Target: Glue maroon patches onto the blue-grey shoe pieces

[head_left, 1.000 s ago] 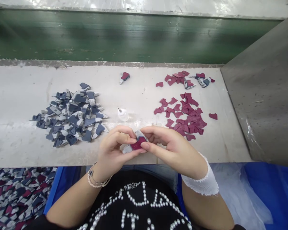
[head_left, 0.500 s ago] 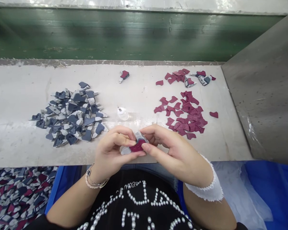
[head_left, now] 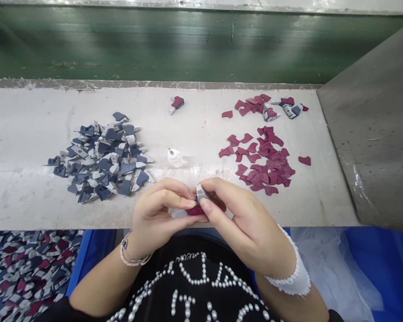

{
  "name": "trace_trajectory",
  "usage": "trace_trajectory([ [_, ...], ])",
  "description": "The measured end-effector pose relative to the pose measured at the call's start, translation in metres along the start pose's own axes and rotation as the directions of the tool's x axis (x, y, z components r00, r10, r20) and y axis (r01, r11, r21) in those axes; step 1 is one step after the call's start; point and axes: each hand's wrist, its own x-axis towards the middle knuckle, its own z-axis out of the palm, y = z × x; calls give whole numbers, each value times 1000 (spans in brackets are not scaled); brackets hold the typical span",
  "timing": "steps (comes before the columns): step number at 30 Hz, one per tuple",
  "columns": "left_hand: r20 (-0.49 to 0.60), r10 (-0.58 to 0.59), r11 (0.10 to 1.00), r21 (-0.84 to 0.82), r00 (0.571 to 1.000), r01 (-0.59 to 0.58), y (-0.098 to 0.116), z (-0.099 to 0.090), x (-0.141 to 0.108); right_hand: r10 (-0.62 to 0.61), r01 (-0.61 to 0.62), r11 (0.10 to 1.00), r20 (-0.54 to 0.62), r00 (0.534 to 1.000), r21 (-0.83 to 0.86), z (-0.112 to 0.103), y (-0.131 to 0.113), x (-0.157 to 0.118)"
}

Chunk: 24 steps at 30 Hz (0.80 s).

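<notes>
Between both hands, over the table's front edge, is a small grey plastic part with a maroon insert (head_left: 195,210). My left hand (head_left: 166,203) pinches its left side between thumb and fingers. On its right side my right hand (head_left: 233,214) is closed, the thumb pressing near the grey end. Fingers cover much of the part. Left of the hands lies a heap of grey and dark blue plastic parts (head_left: 104,163). To the right, flat maroon pieces (head_left: 272,163) are spread out. A small white-topped clear bottle (head_left: 175,158) with a thin tip stands beyond my left hand.
One part with a maroon piece (head_left: 177,103) lies alone at the back. More maroon pieces (head_left: 253,104) and several assembled parts (head_left: 291,110) are at the back right. A metal panel (head_left: 372,125) bounds the right side. A blue bin (head_left: 77,264) full of parts sits lower left.
The held part has been tilted, so its grey end now points up and less of the maroon face shows. Both hands keep hold of it. The whole view has shifted slightly.
</notes>
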Motion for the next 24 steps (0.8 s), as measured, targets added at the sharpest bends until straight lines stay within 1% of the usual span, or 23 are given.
trace_trajectory([
  [4, -28, -24, 999, -31, 999, 23, -3, 2, -1, 22, -22, 1000, 5, 1000, 3, 0, 0, 1],
  [7, -56, -71, 994, -82, 996, 67, -5, 2, -1, 40, -40, 999, 46, 998, 9, -2, -1, 1],
  [9, -69, -95, 990, -107, 993, 88, -5, 2, -1, 20, -21, 1000, 74, 997, 12, -4, -2, 0],
  [11, -67, -88, 990, -115, 994, 80, -5, 1, -1, 2, -3, 1000, 88, 996, 11, -5, -3, -1],
  [14, -44, -58, 994, -96, 997, 54, -4, 0, -2, 16, -16, 1000, 91, 996, -6, -5, -4, -3],
  [19, -14, -39, 998, -49, 999, 38, 1, -1, -3, 3, 1, 997, 52, 999, -81, -5, -7, -5],
  [22, 3, -28, 997, -67, 1000, 29, 3, 0, -2, 0, 4, 996, 53, 999, -91, -7, -7, -7],
  [24, -7, -36, 995, -92, 999, 35, 4, 1, -1, -17, 21, 997, 66, 998, -70, -8, -6, -8],
])
